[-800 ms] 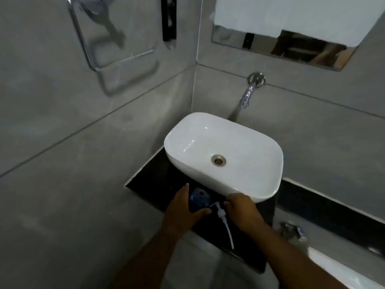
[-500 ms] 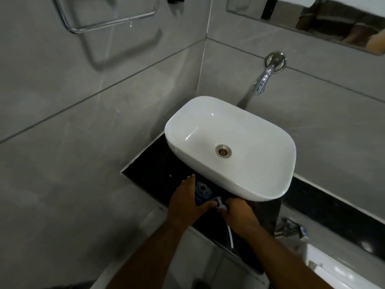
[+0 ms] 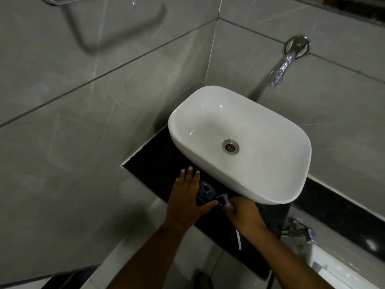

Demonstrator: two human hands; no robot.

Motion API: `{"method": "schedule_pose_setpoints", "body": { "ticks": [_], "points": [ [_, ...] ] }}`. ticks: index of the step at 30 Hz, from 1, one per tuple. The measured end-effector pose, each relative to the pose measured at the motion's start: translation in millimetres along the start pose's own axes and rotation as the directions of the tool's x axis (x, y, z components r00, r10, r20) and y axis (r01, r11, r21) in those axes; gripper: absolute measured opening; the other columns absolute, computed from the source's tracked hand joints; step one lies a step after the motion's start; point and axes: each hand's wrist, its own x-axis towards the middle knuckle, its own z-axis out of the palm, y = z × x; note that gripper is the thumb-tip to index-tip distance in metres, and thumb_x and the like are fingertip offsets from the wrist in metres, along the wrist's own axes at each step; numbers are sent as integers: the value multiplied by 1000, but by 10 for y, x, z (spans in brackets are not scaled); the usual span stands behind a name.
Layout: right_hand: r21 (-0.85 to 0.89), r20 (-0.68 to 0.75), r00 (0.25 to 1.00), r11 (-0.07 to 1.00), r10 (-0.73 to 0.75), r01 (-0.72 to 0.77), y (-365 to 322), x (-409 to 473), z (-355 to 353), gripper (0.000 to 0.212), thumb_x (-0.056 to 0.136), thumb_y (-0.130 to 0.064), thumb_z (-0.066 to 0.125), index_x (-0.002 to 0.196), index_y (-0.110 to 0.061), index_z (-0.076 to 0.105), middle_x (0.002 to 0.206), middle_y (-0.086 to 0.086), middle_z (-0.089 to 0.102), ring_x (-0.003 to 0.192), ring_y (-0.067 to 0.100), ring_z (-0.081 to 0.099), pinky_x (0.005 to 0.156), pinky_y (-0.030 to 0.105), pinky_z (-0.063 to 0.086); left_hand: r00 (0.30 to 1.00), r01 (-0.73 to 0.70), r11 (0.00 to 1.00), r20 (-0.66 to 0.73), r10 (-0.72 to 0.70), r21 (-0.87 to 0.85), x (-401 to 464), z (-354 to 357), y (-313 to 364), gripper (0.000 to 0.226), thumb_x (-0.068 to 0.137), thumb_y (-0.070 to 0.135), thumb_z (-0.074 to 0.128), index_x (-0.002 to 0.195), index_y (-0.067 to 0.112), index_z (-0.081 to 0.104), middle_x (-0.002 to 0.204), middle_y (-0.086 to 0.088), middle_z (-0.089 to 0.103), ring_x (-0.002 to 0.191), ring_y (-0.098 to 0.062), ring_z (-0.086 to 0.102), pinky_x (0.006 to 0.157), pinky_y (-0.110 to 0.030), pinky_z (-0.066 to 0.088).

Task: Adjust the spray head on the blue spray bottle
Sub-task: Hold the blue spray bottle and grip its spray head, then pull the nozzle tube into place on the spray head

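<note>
A blue spray bottle (image 3: 205, 191) stands on the black counter (image 3: 154, 163) just in front of the white basin (image 3: 239, 142), its open neck facing up. My left hand (image 3: 185, 197) is wrapped around the bottle's left side, thumb across its front. My right hand (image 3: 243, 215) grips the detached white spray head (image 3: 226, 203) right beside the bottle's neck. The head's white dip tube (image 3: 238, 238) trails down below my right wrist.
A chrome tap (image 3: 285, 63) juts from the grey tiled wall over the basin. A chrome towel rail (image 3: 62, 1) hangs at the top left. A small chrome valve (image 3: 300, 228) and a white fixture (image 3: 341, 270) sit at the lower right.
The view has tilted down and closer. My right hand has brought the spray head nearer to the bottle's neck. My left hand keeps hold of the bottle.
</note>
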Motion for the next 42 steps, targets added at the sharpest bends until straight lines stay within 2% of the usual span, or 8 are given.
{"method": "schedule_pose_setpoints", "body": {
  "ticks": [7, 11, 18, 22, 25, 31, 38, 42],
  "points": [
    [204, -475, 863, 933, -172, 298, -368, -332, -669, 8, 80, -21, 77, 80, -17, 70, 66, -10, 61, 66, -1, 58, 58, 7, 41, 1000, -16, 998, -10, 16, 56, 29, 26, -27, 105, 72, 83, 43, 146, 10, 28, 154, -15, 27, 144, -29, 14, 113, -52, 24],
    [296, -600, 782, 861, -169, 414, -767, -297, -918, 24, 80, -22, 77, 103, -22, 71, 77, -15, 65, 68, 12, 58, 57, 15, 45, 1000, -5, 999, -9, 5, 47, 26, 69, -53, 105, 72, 83, 44, 146, 11, 26, 154, -14, 26, 144, -29, 14, 113, -52, 25],
    [314, -524, 819, 839, -236, 444, -875, -255, -727, 25, 80, -19, 77, 105, -21, 71, 84, -6, 72, 66, 16, 59, 58, 22, 50, 1000, 16, 1000, 4, -16, 13, 6, 120, -79, 107, 72, 84, 43, 149, 15, 18, 157, -11, 20, 145, -26, 9, 115, -49, 20],
    [312, -504, 815, 819, -288, 482, -877, -237, -636, 45, 81, -16, 77, 88, -58, 62, 78, -30, 69, 63, 4, 61, 54, 8, 47, 1000, 20, 999, 22, -21, 26, 2, 123, -86, 108, 71, 86, 37, 149, 16, 13, 158, -10, 15, 145, -25, 4, 117, -47, 15],
    [288, -432, 832, 822, -348, 492, -869, -213, -566, 54, 84, -16, 73, 88, -68, 58, 86, -47, 63, 70, -14, 64, 60, -2, 43, 1000, 9, 1000, 21, -9, 19, 11, 95, -65, 108, 71, 86, 37, 149, 15, 14, 158, -11, 15, 146, -26, 4, 117, -47, 14],
    [221, -288, 892, 882, -348, 416, -666, -42, -323, 19, 86, -33, 69, 105, -33, 66, 85, -22, 67, 81, -4, 68, 74, 22, 61, 1000, -2, 1000, 14, 2, -27, 9, 78, -42, 106, 73, 84, 37, 148, 11, 22, 157, -14, 21, 145, -27, 8, 117, -49, 16],
    [103, -130, 894, 891, -429, 442, -633, 52, -304, 38, 81, -35, 71, 113, -40, 51, 84, -37, 55, 83, -22, 58, 68, 2, 48, 1000, -15, 997, -25, 13, -69, 1, 148, -84, 100, 77, 82, 38, 146, 10, 28, 153, -16, 29, 144, -29, 14, 116, -52, 20],
    [79, -57, 906, 903, -420, 423, -602, 67, -335, 51, 82, -27, 73, 129, -33, 53, 118, -12, 65, 98, -5, 58, 87, 14, 49, 999, 8, 996, -45, -12, -86, -13, 168, -87, 101, 76, 83, 36, 147, 13, 24, 154, -16, 27, 144, -30, 15, 113, -49, 19]
  ]
}}
